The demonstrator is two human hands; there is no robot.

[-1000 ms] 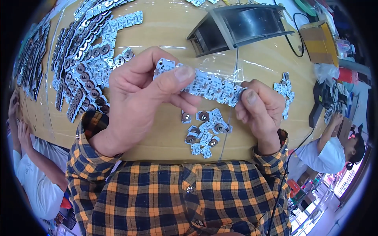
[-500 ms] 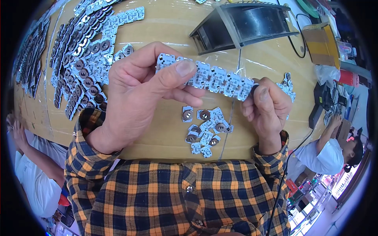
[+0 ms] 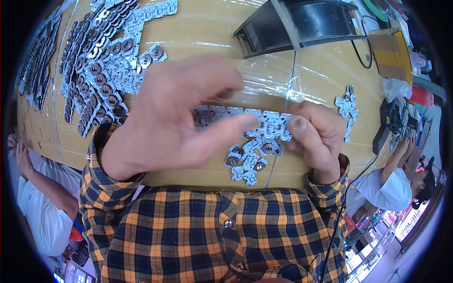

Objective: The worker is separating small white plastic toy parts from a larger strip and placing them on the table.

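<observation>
A strip of small pale-blue circuit boards (image 3: 271, 123) stretches sideways in front of my chest. My right hand (image 3: 320, 134) pinches its right end between thumb and fingers. My left hand (image 3: 167, 113), smeared by motion, is at the strip's left part with thumb and forefinger spread wide apart. Its thumb passes in front of the boards; whether it touches them I cannot make out. Below the strip, several single boards (image 3: 250, 162) lie loosely heaped on the table, some carrying round coin-cell holders. The strip and my left thumb cover part of that heap.
Many board strips (image 3: 101, 85) cover the table's left side, with dark stacked strips (image 3: 40, 66) beyond. A black metal-sided device (image 3: 297, 26) stands at the back. A few boards (image 3: 348, 111) lie right, near a cardboard box (image 3: 390, 54). People sit at both sides.
My left hand has loosened its pinch on the strip and opened its fingers. The strip has come down nearer the loose boards and now lies more level; my right hand still grips its end.
</observation>
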